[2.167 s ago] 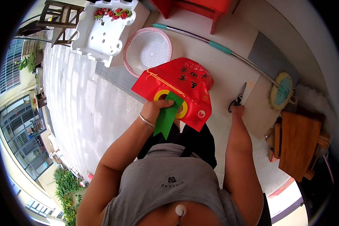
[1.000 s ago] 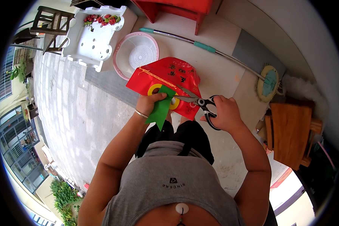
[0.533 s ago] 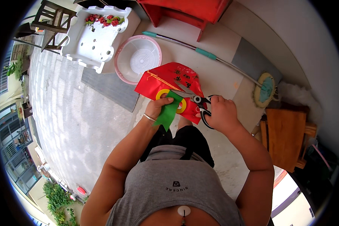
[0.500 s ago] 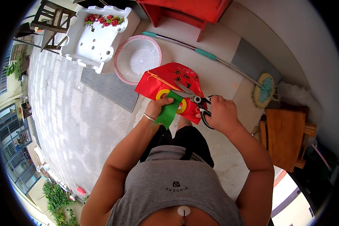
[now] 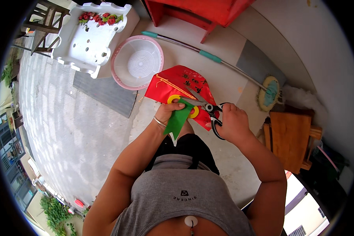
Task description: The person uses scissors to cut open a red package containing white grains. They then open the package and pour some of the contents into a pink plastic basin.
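Observation:
My left hand (image 5: 166,113) pinches a green strip (image 5: 177,121), thumb on top. The strip's notched lower end hangs down, with a pale pointed tip below it. A yellow ring (image 5: 195,113) lies partly behind the green strip. My right hand (image 5: 235,122) grips scissors (image 5: 209,107) with black-and-white handles. Their blades are spread, one lying across the top of the green strip near the ring; whether they are cutting cannot be told. Beneath both hands, over my lap, is a red sheet or bag (image 5: 177,77) with dark writing and a yellow cord (image 5: 173,85).
Ahead on the floor stand a pink-rimmed white basket (image 5: 141,65) and a white foam box (image 5: 91,45) with red flowers (image 5: 102,18). A mop (image 5: 210,56) lies beyond the red sheet. A red stool-like piece (image 5: 196,11) is farther off; a wooden stool (image 5: 291,137) stands right.
The view has shifted slightly, so surroundings sit farther left. The green strip's lower end hangs differently, and the pale tip below it now shows. Both hands keep their holds.

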{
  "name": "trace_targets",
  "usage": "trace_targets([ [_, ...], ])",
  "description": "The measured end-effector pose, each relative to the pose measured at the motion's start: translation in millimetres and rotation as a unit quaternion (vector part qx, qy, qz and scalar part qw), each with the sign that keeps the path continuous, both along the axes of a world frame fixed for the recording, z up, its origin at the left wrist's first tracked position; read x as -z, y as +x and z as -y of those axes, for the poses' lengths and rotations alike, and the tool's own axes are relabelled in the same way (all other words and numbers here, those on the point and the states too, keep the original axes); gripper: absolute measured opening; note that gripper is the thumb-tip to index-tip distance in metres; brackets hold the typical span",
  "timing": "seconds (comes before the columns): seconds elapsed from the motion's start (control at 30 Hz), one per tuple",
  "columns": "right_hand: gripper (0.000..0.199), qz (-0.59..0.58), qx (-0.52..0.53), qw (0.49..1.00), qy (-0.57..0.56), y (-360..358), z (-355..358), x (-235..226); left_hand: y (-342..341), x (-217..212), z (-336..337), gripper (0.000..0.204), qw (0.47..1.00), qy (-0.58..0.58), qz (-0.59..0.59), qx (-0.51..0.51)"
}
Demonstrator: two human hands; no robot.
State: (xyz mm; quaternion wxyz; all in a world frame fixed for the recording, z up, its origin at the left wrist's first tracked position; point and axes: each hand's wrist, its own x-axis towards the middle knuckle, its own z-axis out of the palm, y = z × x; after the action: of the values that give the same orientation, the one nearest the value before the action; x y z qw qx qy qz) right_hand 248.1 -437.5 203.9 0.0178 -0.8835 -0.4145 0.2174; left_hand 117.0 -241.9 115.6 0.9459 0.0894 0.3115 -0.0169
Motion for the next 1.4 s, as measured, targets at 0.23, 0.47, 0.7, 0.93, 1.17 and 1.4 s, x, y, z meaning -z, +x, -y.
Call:
trace_targets([
  [0.23,0.058,-0.032,0.011,0.996,-0.080,1.8,-6.4,0.5,3.6,11.8,-2.9,0.039,1.000,0.000,0.010,0.014],
  [0.47,0.068,0.001,-0.025,0.996,-0.084,4.8,-9.7,4.2,8.5,-1.7,-4.4,0.041,0.999,0.019,0.042,0.014],
  [0.7,0.068,-0.023,-0.027,0.996,-0.086,3.9,-10.8,2.6,6.5,5.8,-3.3,0.046,0.998,0.045,0.031,0.012],
  [0.93,0.066,-0.010,-0.054,0.997,-0.051,0.9,-4.8,8.8,3.2,1.0,-2.9,0.048,0.998,0.048,0.035,-0.005],
  [1.17,0.058,0.000,-0.073,0.997,-0.004,1.9,-0.7,13.2,-0.5,1.5,-2.6,0.046,0.998,0.051,0.025,-0.007],
  [1.4,0.051,0.014,-0.068,0.997,0.036,-0.4,2.3,15.1,-4.7,6.0,-3.3,0.043,0.998,0.057,0.016,0.005],
])
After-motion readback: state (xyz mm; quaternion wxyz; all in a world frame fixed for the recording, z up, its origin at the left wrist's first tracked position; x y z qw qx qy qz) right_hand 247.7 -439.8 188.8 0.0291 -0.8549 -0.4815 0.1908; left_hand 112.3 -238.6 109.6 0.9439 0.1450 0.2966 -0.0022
